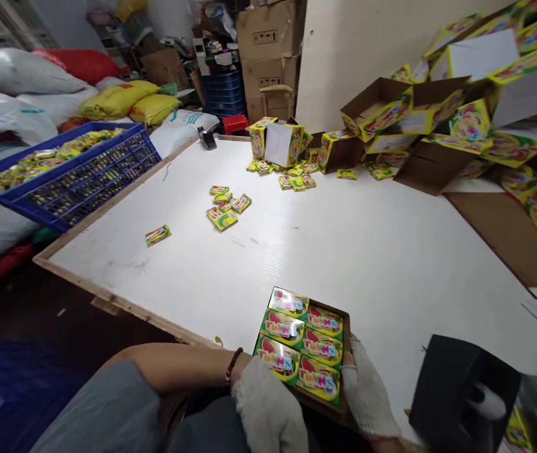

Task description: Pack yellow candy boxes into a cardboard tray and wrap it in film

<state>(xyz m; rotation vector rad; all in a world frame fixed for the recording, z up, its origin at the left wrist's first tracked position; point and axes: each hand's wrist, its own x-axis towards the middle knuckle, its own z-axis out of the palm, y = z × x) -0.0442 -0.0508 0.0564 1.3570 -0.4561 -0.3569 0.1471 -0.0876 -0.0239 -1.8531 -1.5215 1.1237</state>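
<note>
Just off the near edge of the table, a small open carton (345, 352) is filled with several yellow-green packs (316, 374) lettered "TWINS" in two columns. My right hand (369, 393), in a whitish glove with bare fingertips, grips its right wall, thumb at the rim. At the near left corner, my left hand (271, 406), also gloved, is closed against the carton; its fingertips are mostly hidden. A beaded bracelet circles the left wrist. Farther out on the white tabletop lie a loose group of small packs (225, 204) and a single pack (158, 235).
Printed cartons (381, 110), many open, pile up at the back right. A blue crate (107, 170) full of packs stands beyond the left edge. A black device (461, 393) sits at the near right, a tape dispenser (207, 138) at the far corner. Sacks (27, 72) are stacked behind.
</note>
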